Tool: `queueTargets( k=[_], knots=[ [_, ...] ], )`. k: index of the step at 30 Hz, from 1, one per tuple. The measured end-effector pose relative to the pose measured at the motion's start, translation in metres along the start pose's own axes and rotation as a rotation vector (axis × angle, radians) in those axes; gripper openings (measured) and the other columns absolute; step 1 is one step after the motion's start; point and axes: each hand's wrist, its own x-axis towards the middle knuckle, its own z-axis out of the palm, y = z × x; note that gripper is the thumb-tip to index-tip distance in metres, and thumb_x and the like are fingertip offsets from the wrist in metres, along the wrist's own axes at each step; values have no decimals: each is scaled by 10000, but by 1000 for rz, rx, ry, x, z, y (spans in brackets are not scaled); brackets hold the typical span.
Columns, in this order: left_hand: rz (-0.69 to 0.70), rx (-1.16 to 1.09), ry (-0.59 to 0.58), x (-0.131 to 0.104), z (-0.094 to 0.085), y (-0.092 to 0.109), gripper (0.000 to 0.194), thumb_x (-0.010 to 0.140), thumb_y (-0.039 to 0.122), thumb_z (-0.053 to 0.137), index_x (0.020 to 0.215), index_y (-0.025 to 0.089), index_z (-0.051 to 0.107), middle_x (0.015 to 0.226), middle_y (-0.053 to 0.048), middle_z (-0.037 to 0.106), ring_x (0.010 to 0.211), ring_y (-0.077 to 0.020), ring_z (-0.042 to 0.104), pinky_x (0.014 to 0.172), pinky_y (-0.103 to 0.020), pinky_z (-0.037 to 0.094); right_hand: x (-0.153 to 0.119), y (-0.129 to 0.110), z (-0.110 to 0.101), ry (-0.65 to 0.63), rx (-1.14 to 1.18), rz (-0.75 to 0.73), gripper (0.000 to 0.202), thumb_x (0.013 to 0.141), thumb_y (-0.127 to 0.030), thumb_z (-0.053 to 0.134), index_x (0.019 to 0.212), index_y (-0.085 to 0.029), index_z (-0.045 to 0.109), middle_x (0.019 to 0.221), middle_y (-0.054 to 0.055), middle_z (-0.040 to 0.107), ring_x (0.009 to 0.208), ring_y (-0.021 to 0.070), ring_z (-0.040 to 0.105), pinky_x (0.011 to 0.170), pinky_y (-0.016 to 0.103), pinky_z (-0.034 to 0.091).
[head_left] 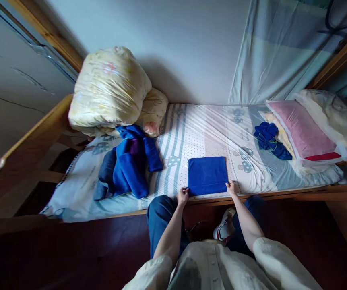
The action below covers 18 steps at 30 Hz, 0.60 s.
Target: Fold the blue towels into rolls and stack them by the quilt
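Note:
A blue towel (207,175), folded to a near square, lies flat on the bed close to its front edge. At the towel's near left corner, my left hand (182,196) is closed with thumb and fingers pinching the fabric. My right hand (232,188) pinches the near right corner in the same way. Both forearms reach forward from my lap, roughly a towel's width apart.
Left of the towel lie a rumpled blue garment (131,161) and a dark rolled cloth (106,173). Behind them sits a bulky yellow quilt (108,86). A crumpled blue cloth (270,139) rests near the pink pillow (302,127) on the right. A wooden rail (282,195) edges the bed.

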Motion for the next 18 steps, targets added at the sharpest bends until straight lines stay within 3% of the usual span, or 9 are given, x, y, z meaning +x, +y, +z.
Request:
queueTargets(
  k=[8, 18],
  knots=[
    [-78, 48, -21, 2, 2, 1, 178, 919, 332, 580, 922, 187, 684, 829, -70, 766, 879, -244, 731, 771, -297, 500, 9, 4, 3, -48, -75, 36, 222, 932, -329, 607, 1073, -207, 727, 977, 65, 776, 909, 197, 712, 773, 235, 482],
    [-2, -5, -3, -10, -5, 8, 227, 933, 363, 555, 1006, 173, 655, 818, -67, 755, 789, -219, 722, 768, -306, 528, 3, 3, -14, -4, -48, -109, 188, 909, -310, 593, 1015, -214, 713, 858, 17, 755, 815, 166, 685, 757, 222, 495]
  ],
)
